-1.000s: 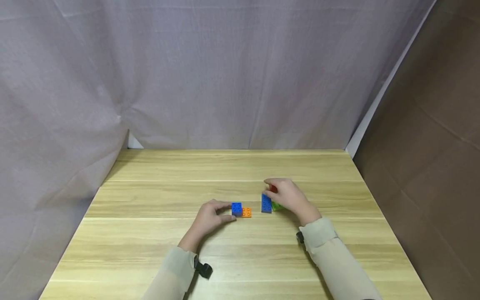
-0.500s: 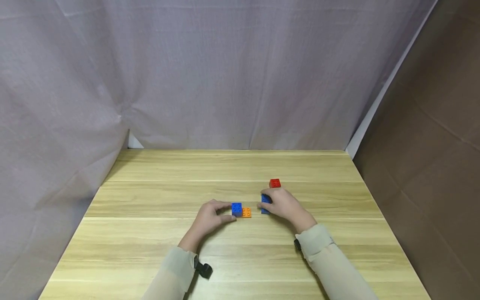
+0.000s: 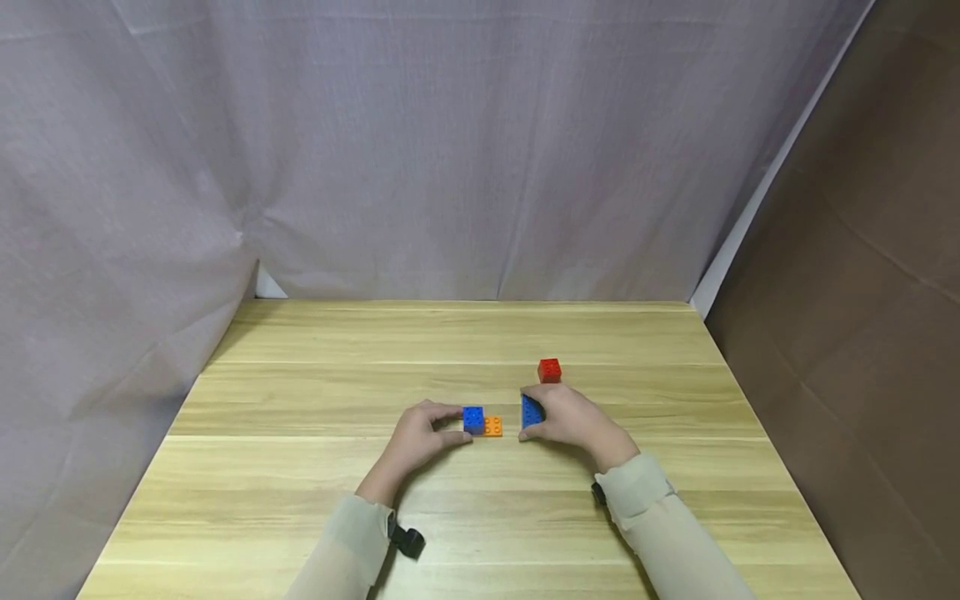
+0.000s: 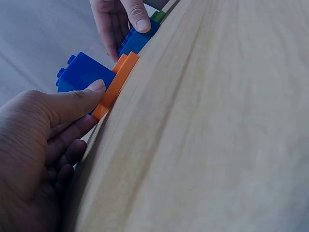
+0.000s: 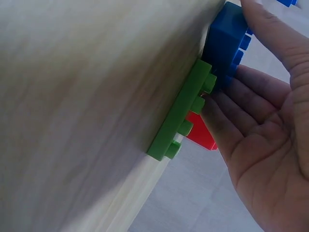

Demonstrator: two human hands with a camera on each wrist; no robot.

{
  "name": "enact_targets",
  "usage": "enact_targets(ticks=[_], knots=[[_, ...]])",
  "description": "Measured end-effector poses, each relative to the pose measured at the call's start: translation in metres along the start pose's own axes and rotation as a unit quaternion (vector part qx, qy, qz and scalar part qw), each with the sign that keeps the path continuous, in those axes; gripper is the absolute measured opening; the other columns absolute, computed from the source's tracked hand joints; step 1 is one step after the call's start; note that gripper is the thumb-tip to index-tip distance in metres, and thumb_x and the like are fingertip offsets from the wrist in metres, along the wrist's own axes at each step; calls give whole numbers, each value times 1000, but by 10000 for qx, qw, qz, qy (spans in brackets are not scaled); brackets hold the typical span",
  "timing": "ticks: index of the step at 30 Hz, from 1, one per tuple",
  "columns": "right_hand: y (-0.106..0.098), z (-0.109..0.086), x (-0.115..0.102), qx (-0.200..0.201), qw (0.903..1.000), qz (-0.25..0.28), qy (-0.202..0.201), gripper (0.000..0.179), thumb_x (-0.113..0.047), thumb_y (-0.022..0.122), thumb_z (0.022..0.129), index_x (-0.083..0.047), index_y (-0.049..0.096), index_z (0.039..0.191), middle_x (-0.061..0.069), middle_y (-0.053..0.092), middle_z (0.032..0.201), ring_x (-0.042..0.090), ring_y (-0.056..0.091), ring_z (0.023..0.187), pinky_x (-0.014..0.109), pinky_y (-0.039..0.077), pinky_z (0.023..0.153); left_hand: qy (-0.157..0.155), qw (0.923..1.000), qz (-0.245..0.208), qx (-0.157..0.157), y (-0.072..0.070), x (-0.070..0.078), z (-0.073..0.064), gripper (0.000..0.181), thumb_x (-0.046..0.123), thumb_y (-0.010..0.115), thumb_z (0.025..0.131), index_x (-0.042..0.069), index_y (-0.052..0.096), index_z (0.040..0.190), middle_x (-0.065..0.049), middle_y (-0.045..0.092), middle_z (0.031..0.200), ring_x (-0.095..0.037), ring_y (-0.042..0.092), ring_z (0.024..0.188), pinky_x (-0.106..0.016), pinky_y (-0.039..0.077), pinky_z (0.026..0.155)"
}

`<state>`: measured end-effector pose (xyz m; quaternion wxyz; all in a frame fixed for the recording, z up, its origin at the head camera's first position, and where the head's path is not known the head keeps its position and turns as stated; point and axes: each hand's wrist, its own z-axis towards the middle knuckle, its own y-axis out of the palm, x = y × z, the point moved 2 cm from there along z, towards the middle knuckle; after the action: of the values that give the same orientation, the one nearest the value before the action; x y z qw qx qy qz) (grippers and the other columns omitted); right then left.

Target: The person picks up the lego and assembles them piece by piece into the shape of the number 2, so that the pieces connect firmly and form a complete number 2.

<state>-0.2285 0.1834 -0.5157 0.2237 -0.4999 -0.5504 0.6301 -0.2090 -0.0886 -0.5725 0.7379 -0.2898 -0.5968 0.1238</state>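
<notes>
In the head view my left hand (image 3: 420,431) pinches a square blue toy brick (image 3: 473,418) between thumb and fingers. That brick sits on the left part of a thin orange brick (image 3: 492,426), whose right studs show. To the right, my right hand (image 3: 576,419) spans a long blue brick (image 3: 530,412), thumb at its near end and fingers at its far end. A thin green brick (image 5: 179,113) lies beside the long blue one in the right wrist view; the hand covers it from the head camera. Just behind the right hand stands a red brick (image 3: 550,370).
All the bricks are on a wood-grain table (image 3: 480,508). A grey cloth (image 3: 420,150) hangs behind the table, and a brown panel (image 3: 847,275) stands along its right side. A narrow gap separates the orange brick from the long blue one.
My right hand has left the red brick and come nearer to me, onto the long blue brick, its thumb sliding to the near end. My left hand has stayed in place.
</notes>
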Motion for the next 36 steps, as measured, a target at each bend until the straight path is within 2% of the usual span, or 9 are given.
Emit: enact_targets(ticks=[10, 21, 29, 36], knots=[[0, -1, 0, 2, 10000, 29, -51, 77, -37, 86, 81, 0, 54, 141, 15, 59, 139, 26, 58, 123, 44, 48, 105, -15, 10000, 0, -10, 0, 1, -1, 49, 41, 88, 75, 20, 76, 118, 9, 73, 109, -9, 62, 94, -38, 51, 88], [-3, 1, -6, 228, 9993, 295, 13, 75, -43, 82, 83, -4, 56, 141, 11, 62, 136, 19, 60, 114, 42, 51, 101, -123, 9999, -16, -35, 1, 1, -3, 51, 42, 88, 75, 20, 76, 119, 9, 72, 109, -9, 62, 96, -38, 51, 90], [-13, 6, -16, 481, 9957, 528, -597, 73, -42, 82, 84, -6, 56, 142, 8, 61, 139, 22, 58, 123, 42, 50, 102, -11, 10000, -4, -27, 0, 2, -2, 50, 43, 88, 75, 21, 76, 118, 10, 72, 109, -9, 62, 96, -40, 51, 90], [-17, 6, -27, 164, 9880, 900, -1243, 71, -38, 81, 86, -10, 52, 146, 6, 55, 145, 22, 52, 132, 42, 45, 109, 15, 10000, 78, -44, -1, 1, 0, 48, 42, 87, 76, 23, 76, 118, 13, 72, 111, -8, 62, 97, -38, 51, 92]])
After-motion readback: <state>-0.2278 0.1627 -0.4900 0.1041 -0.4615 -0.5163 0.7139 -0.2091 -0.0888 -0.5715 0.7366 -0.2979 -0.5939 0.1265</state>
